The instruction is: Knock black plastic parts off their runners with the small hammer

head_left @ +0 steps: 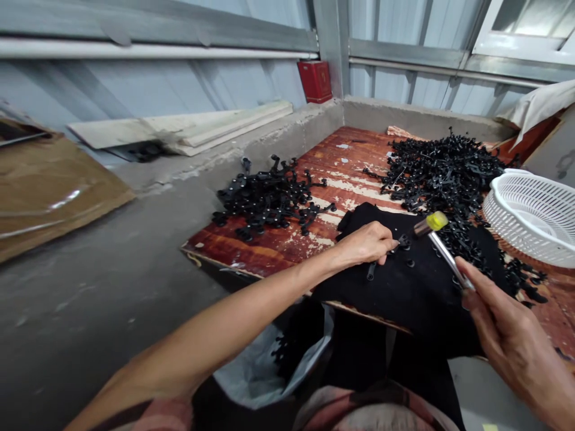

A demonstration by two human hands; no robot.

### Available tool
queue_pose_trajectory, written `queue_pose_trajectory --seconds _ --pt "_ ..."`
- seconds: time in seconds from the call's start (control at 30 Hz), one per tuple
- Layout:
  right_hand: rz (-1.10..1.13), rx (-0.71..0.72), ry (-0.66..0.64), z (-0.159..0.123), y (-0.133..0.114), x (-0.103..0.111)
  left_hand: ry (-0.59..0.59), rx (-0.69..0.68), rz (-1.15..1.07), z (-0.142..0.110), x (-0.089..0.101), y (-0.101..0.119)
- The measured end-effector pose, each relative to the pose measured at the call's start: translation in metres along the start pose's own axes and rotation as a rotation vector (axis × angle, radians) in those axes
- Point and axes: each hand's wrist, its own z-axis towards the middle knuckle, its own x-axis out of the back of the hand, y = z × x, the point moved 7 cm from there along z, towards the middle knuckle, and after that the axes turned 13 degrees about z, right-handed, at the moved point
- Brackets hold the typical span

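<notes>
My right hand [507, 323] is closed round the metal handle of a small mallet [444, 251] with a yellow face on one end of its head. The mallet's head is raised over a black cloth [431, 293] on the table. On that cloth my left hand [371, 242] is closed on a small black part [371, 271], whose end sticks out below the fingers. Just beyond the left fingertips is a black ring-shaped end [404, 241]; whether it belongs to the held part I cannot tell. A small round black piece [410, 263] lies nearby on the cloth.
Black parts form a pile [269, 194] at the table's left and a larger heap [449, 164] at the back right. A white plastic basket [534, 221] stands at the right. Below the worn red table [238, 248] hangs an open white bag [247, 371] with black parts.
</notes>
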Motion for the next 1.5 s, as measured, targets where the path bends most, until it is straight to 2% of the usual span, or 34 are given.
queue_pose_trajectory --seconds 0.07,0.13,0.27,0.37,0.43,0.5,0.57,0.6,0.63,0.7,0.77,0.8,0.87,0.93,1.07,1.2,1.37,1.5 --pt "0.243 -0.161 0.064 0.003 0.005 0.005 -0.017 -0.069 -0.005 -0.007 0.002 0.009" --pt "0.458 -0.324 0.049 0.008 0.009 0.001 -0.072 -0.148 0.002 -0.018 0.001 0.022" --pt "0.607 -0.38 -0.043 0.025 0.004 -0.013 -0.182 -0.311 0.043 -0.04 -0.005 0.053" --pt "0.718 -0.406 -0.112 0.028 0.002 -0.027 -0.196 -0.377 0.134 -0.048 -0.008 0.062" --pt "0.779 -0.429 -0.094 0.025 0.003 -0.032 -0.09 -0.359 0.148 -0.048 -0.003 0.058" --pt "0.836 -0.457 -0.018 0.023 0.007 -0.032 0.154 -0.272 0.052 -0.047 0.014 0.046" --pt "0.9 -0.475 0.093 0.023 0.011 -0.029 0.393 -0.106 -0.186 -0.052 0.027 0.023" --pt "0.932 -0.478 0.149 0.024 0.012 -0.026 0.44 -0.01 -0.359 -0.055 0.026 0.011" --pt "0.962 -0.476 0.198 0.025 0.013 -0.024 0.415 0.078 -0.556 -0.056 0.018 0.0" --pt "1.011 -0.471 0.258 0.028 0.012 -0.022 0.221 0.184 -0.934 -0.057 -0.01 -0.003" --pt "1.034 -0.465 0.261 0.03 0.007 -0.025 0.012 0.153 -1.142 -0.058 -0.033 0.014" --pt "1.038 -0.463 0.242 0.031 0.003 -0.027 -0.035 0.108 -1.175 -0.058 -0.038 0.024" --pt "1.034 -0.464 0.182 0.032 -0.003 -0.034 -0.013 0.035 -1.18 -0.056 -0.04 0.037" --pt "1.017 -0.468 0.126 0.031 -0.006 -0.041 0.045 0.037 -1.177 -0.051 -0.037 0.041" --pt "0.974 -0.48 0.092 0.03 -0.002 -0.042 0.033 0.109 -1.095 -0.038 -0.031 0.029" --pt "0.955 -0.51 0.122 0.021 0.006 -0.033 0.035 0.225 -0.952 -0.021 -0.022 0.008" --pt "0.935 -0.57 0.132 -0.005 0.009 -0.025 0.011 0.336 -0.893 -0.007 -0.021 0.0" --pt "0.963 -0.658 0.165 -0.028 0.014 -0.025 0.029 0.406 -0.93 -0.004 -0.024 -0.003"
